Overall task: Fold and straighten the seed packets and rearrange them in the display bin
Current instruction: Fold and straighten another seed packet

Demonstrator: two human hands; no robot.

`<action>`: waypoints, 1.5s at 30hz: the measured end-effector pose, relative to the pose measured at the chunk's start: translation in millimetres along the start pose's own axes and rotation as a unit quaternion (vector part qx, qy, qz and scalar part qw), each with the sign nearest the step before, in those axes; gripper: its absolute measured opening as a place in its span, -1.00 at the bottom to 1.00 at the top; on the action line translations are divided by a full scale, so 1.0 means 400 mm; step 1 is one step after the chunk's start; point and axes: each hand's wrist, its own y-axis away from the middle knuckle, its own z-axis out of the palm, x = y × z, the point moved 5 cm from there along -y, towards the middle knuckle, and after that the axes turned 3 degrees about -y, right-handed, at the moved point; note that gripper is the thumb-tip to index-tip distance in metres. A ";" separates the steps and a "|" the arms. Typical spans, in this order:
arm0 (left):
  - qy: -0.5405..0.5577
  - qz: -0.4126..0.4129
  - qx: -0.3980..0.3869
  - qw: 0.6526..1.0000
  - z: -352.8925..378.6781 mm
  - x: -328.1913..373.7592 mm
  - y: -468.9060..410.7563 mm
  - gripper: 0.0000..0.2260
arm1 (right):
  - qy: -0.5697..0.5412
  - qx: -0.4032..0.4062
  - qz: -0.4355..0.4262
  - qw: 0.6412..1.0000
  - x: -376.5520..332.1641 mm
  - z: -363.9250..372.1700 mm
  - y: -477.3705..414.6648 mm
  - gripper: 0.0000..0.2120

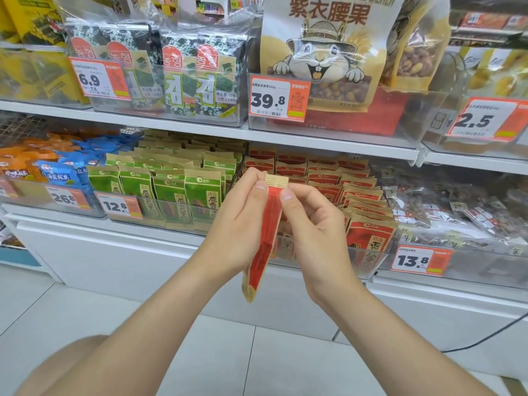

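Red seed packet (pixel 267 238) held edge-on, long axis near vertical, top pinched by left hand (pixel 243 221) and right hand (pixel 311 232), before display bin (pixel 368 261)

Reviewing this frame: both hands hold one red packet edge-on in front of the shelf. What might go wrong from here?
1. The left hand and right hand pinch the red packet near its top, out over the floor; a loosened grip would likely drop it.
2. The red packets in the bin lean unevenly; pushing it in may crumple or tip them.
3. The green packets sit adjacent; misfiling is possible.
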 end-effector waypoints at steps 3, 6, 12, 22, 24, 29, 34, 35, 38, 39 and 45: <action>0.057 -0.030 0.046 0.997 -0.016 -0.007 -0.012 -0.72 | 0.063 -0.053 0.002 0.997 -0.002 0.013 0.002 -0.80; 0.131 -0.065 0.088 0.985 -0.034 -0.029 -0.023 -0.75 | 0.124 -0.087 0.051 0.987 0.019 0.015 0.006 -0.65; 0.086 -0.063 0.049 0.993 -0.028 -0.031 -0.021 -0.66 | 0.066 -0.015 0.066 0.996 0.005 0.001 -0.002 -0.66; -0.128 0.042 -0.004 0.991 -0.002 -0.014 0.014 -0.71 | 0.054 0.032 0.073 0.995 -0.004 -0.048 -0.027 -0.53; -0.163 0.063 0.004 0.985 -0.008 -0.009 0.012 -0.70 | 0.081 0.007 0.061 0.995 -0.008 -0.052 -0.031 -0.66; -0.173 0.088 -0.015 0.981 -0.009 -0.014 0.013 -0.72 | 0.094 -0.045 0.036 0.994 -0.011 -0.050 -0.036 -0.69; -0.176 0.094 -0.027 0.980 -0.023 -0.021 0.006 -0.75 | 0.069 -0.074 0.023 0.995 0.000 -0.047 -0.040 -0.68; -0.175 0.092 -0.026 0.980 -0.026 -0.021 0.006 -0.75 | 0.070 -0.078 0.018 0.994 0.001 -0.047 -0.041 -0.71; -0.157 0.078 -0.026 0.984 -0.028 -0.021 0.007 -0.74 | 0.080 -0.081 0.004 0.993 -0.003 -0.045 -0.042 -0.76; -0.143 0.068 -0.023 0.987 -0.028 -0.022 0.007 -0.74 | 0.090 -0.079 -0.002 0.993 -0.005 -0.046 -0.042 -0.77; 0.002 0.004 0.022 1.000 -0.029 -0.012 0.011 -0.83 | 0.211 -0.045 -0.046 0.975 -0.004 -0.038 -0.033 -0.75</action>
